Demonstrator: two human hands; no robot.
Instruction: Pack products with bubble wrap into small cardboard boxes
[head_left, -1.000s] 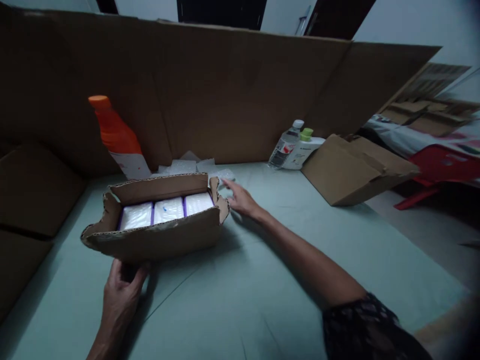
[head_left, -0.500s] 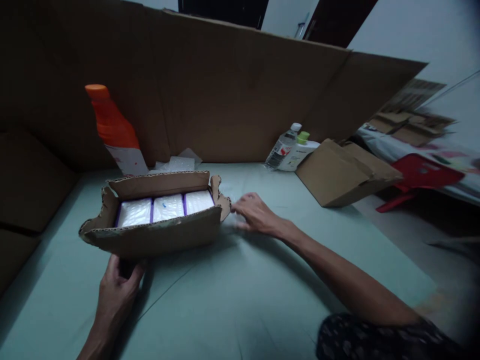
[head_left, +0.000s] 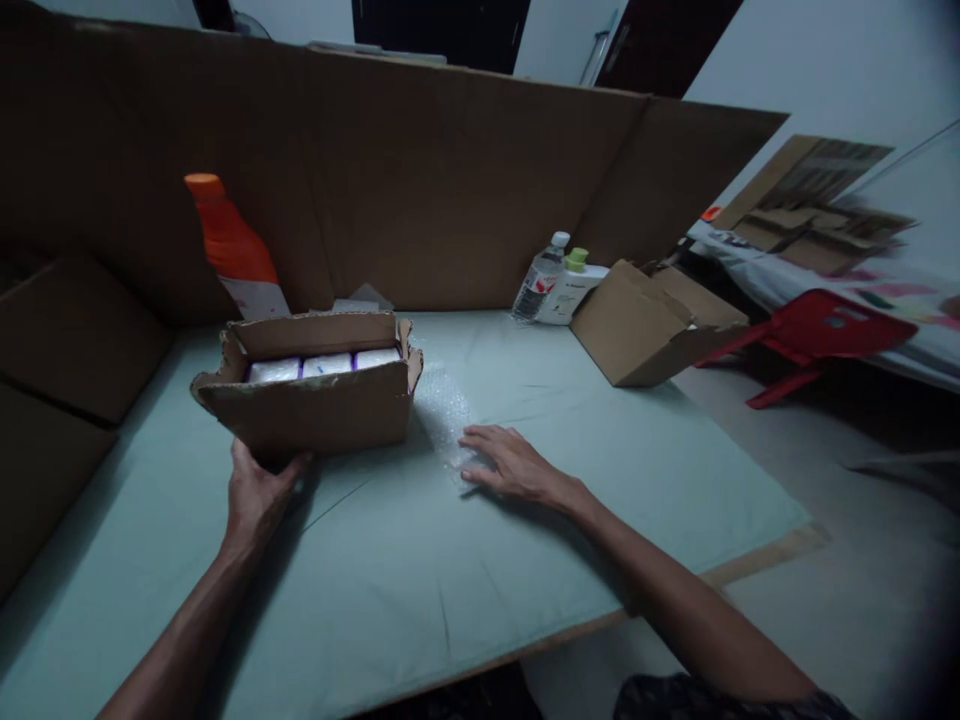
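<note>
An open cardboard box (head_left: 322, 415) with ragged top edges holds three white packs with purple edges (head_left: 327, 365), side by side. My left hand (head_left: 259, 490) grips its lower near-left edge, fingers partly hidden under it; that side looks slightly raised. To the right of the box, a strip of clear bubble wrap (head_left: 442, 410) lies on the table, one end up against the box. On the strip's near end rests my right hand (head_left: 510, 465), fingers stretched and thumb apart.
Behind the box stands an orange-and-white bottle (head_left: 240, 255) beside folded clear wrap (head_left: 364, 298). Farther right are a water bottle (head_left: 538, 280), a white bottle with green cap (head_left: 574, 290) and a tilted cardboard box (head_left: 652, 325). A cardboard panel (head_left: 465, 190) closes the back; a red chair (head_left: 825, 335) stands beyond.
My right hand has come away from the box's right end and moved nearer me, onto the bubble wrap, which shows more now. The left hand stays at the box. The camera view has shifted.
</note>
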